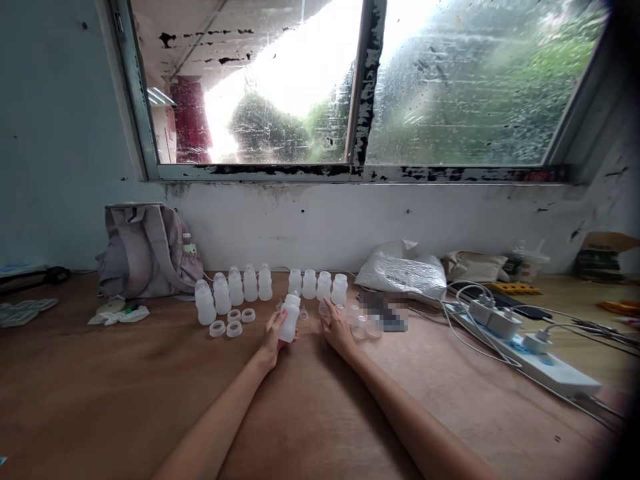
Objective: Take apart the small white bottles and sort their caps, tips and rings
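A frosted white bottle [289,320], tilted a little to the right, is held in my left hand [273,337], its neck upward. My right hand [336,327] is at the right, its fingertips around a small translucent piece whose shape is partly hidden. Behind my hands stand several bottles in two groups: a slanting row with tops on at the left [235,287] and a row at the right [309,285]. White rings [217,328] lie before the left row. A small clear nipple [303,313] rests between my hands. Clear caps [359,331] lie right of my right hand.
A grey backpack [145,250] leans on the wall at the left, with a crumpled tissue [120,315] before it. At the right are a plastic-wrapped package [405,273], a blurred dark object [383,311], and a white power strip [550,367] with plugs and loose cables.
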Motion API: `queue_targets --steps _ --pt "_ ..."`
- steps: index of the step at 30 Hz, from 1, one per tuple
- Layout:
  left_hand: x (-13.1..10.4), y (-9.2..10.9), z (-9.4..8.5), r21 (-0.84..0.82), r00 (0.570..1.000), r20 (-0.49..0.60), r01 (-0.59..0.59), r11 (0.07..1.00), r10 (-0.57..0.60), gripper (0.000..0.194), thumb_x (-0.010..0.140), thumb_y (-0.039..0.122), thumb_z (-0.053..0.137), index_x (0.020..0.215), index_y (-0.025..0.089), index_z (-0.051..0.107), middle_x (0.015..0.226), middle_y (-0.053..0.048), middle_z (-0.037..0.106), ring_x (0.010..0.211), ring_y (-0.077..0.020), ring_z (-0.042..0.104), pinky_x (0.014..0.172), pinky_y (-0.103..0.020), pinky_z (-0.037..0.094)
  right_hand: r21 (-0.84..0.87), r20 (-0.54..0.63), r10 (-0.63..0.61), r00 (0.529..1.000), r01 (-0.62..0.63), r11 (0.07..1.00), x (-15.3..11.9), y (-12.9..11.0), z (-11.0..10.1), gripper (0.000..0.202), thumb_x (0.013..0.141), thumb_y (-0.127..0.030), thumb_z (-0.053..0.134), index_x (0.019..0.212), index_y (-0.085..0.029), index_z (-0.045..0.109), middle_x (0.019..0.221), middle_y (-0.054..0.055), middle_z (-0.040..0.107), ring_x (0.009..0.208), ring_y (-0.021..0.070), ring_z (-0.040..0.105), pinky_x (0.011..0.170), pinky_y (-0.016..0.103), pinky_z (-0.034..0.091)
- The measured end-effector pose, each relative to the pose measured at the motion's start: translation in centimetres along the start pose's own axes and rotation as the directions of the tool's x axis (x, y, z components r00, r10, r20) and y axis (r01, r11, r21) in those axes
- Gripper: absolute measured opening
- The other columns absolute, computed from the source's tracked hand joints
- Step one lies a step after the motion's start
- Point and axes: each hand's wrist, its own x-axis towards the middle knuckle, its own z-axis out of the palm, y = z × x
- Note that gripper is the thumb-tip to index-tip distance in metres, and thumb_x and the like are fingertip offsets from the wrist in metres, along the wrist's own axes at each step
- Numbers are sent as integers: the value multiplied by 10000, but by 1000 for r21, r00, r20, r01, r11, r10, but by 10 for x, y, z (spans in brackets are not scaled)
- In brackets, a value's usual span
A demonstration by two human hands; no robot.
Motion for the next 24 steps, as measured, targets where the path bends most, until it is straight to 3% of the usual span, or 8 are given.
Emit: queue_targets --steps 11,15,20,24 --pt "0 7 -5 126 994 -97 -43 991 55 379 614 478 606 822 165 553 706 -32 566 546 -125 553 410 -206 428 -140 -61 30 998 -38 989 7 11 8 548 730 -100 362 1270 -152 280 1245 137 369 1115 213 394 875 341 365" --pt "1 8 -8 131 989 -120 -76 988 92 383 622 502 585 805 166 550 659 -15 544 525 -113 533 410 -201 420 -226 6 105 994 -101 969 25 6 7 552 725 -102 383 1267 -124 280 1302 182 267 1044 246 453 792 325 388" --pt "5 5 -12 119 989 -106 -91 989 104 395 615 500 590 816 162 552 698 -23 545 543 -115 542 416 -196 418 -276 120 216 969 -176 945 45 -6 7 403 704 -67 407 1096 -138 464 1036 152 491 868 216 531 700 291 384" --pt "7 2 -13 138 988 -104 -99 985 114 409 625 497 583 862 165 556 722 -31 550 547 -122 544 412 -201 420 -225 139 184 973 -150 963 37 -11 3 281 708 -112 454 977 -158 522 951 118 507 782 188 538 662 282 387"
